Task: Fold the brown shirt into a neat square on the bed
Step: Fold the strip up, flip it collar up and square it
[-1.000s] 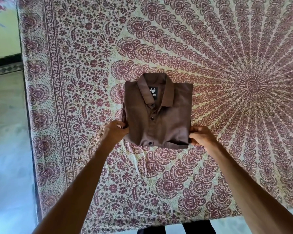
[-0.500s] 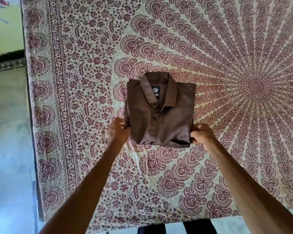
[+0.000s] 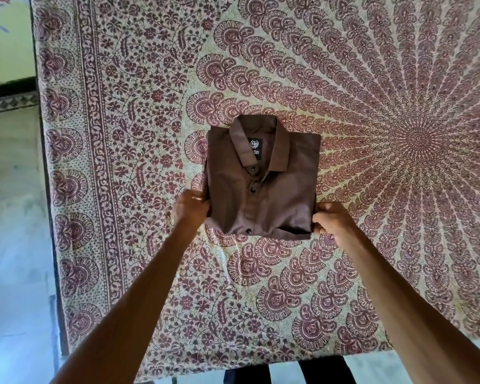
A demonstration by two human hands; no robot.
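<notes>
The brown shirt (image 3: 262, 187) lies folded into a near-square on the bed, collar and black label at the far side, buttons down the middle. My left hand (image 3: 190, 209) pinches its near left edge. Gripping the near right corner is my right hand (image 3: 330, 220), its fingers curled around the fabric. Both forearms reach in from the bottom of the view.
The bed wears a cream and maroon paisley bedspread (image 3: 344, 92) with a radiating pattern centred at the right. Its left edge (image 3: 46, 189) drops to a pale tiled floor (image 3: 11, 245). The near edge runs along the bottom, with my dark trousers (image 3: 288, 371) below it.
Both hands have slid a little farther up the shirt's sides and tightened on its near corners. The shirt keeps its folded shape and place.
</notes>
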